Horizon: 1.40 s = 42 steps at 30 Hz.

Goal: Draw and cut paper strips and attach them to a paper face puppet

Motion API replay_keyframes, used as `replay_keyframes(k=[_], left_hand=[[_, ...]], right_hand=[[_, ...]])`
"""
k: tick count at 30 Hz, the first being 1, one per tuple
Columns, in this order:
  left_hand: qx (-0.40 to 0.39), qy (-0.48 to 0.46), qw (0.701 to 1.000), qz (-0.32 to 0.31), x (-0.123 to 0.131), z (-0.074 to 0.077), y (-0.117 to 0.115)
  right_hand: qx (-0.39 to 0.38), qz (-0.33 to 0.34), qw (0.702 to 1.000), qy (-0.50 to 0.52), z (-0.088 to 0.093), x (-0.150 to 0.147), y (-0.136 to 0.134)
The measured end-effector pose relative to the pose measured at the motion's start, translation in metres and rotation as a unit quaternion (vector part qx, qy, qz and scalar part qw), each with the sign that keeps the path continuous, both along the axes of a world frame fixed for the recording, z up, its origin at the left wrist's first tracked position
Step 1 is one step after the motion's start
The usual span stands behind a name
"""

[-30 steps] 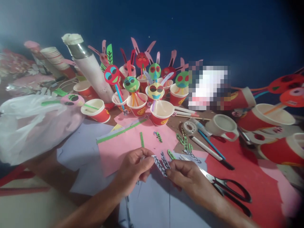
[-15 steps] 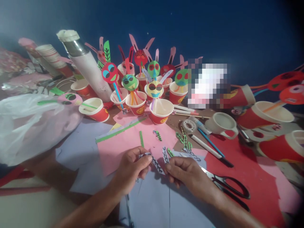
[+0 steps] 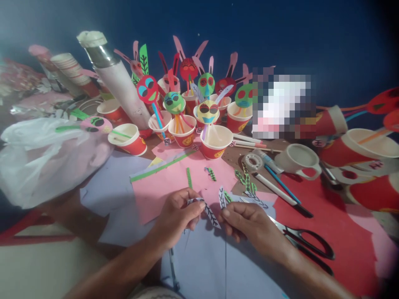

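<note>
Between thumb and fingers, my left hand pinches a pale paper strip drawn with a black leaf-like pattern. A second pale patterned paper piece stands up from the pinch of my right hand. The two pieces are close together but apart. Both hands are over the blue-grey paper. Behind the right-hand piece lie small green patterned cutouts. Black-handled scissors rest beside my right forearm, partly covered by it.
Paper cups with paper faces on sticks stand at the back. A flask leans behind them. To the right are a white mug, a tape roll, a marker and red paper. A plastic bag lies left.
The whole view has shifted slightly, so things appear a little further right and, at the back, higher. Both hands keep their grip on the paper pieces.
</note>
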<state>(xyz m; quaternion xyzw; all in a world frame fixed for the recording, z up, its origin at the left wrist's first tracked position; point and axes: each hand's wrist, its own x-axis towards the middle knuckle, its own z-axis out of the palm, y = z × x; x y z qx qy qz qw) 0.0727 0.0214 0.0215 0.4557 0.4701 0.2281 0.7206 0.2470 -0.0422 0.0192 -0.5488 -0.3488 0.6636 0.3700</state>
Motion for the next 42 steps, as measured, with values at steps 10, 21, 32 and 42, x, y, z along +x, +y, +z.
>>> replay_keyframes(k=[10,21,32,42], left_hand=[[-0.007,0.005,1.0,0.021,0.002,0.004,0.001],[0.001,0.008,1.0,0.025,0.003,0.006,0.001],[-0.021,0.013,0.999,0.021,0.003,0.003,-0.001],[-0.062,-0.079,0.988,0.119,0.013,0.0,-0.004]], right_hand=[[0.002,-0.011,1.0,-0.003,0.001,0.0,0.002],[0.017,-0.046,0.999,-0.01,-0.002,0.001,0.001],[0.047,-0.123,0.991,0.007,-0.009,0.001,0.0],[0.207,-0.12,0.97,-0.052,0.003,-0.007,-0.006]])
